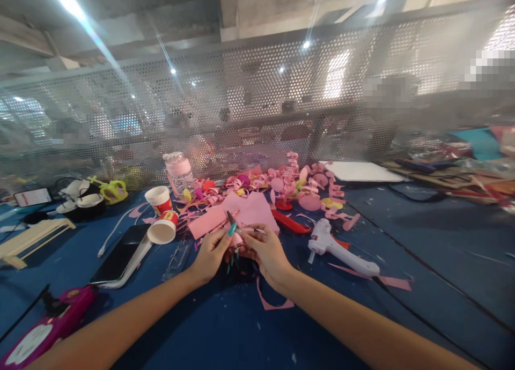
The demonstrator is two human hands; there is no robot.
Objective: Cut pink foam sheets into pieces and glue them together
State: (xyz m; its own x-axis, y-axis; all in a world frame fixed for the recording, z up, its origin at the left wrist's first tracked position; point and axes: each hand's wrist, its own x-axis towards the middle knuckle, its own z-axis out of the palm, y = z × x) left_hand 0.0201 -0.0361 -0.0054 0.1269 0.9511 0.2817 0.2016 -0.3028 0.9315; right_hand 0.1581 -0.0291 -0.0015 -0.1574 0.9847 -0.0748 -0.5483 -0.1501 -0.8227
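My left hand [211, 254] and my right hand [269, 254] meet at the middle of the table, fingers pinched together on a small pink paper piece [236, 240]. A slim tool with a dark pointed tip [230, 217] sticks up between the thumbs; its kind and which hand grips it are unclear. My left nails are long and turquoise. Directly beyond the hands lie pink paper sheets [257, 208]. Something dark under the hands is mostly hidden. A cut pink paper strip [277, 305] curves below my right wrist.
A white glue gun [341, 252] and red cutter [292, 222] lie right. Pink paper curls [292, 182] pile up behind. Paper cups [163, 229], a phone [120, 254], a bottle [179, 171] and a magenta device [52, 322] are left. A perforated metal screen [257, 91] stands behind.
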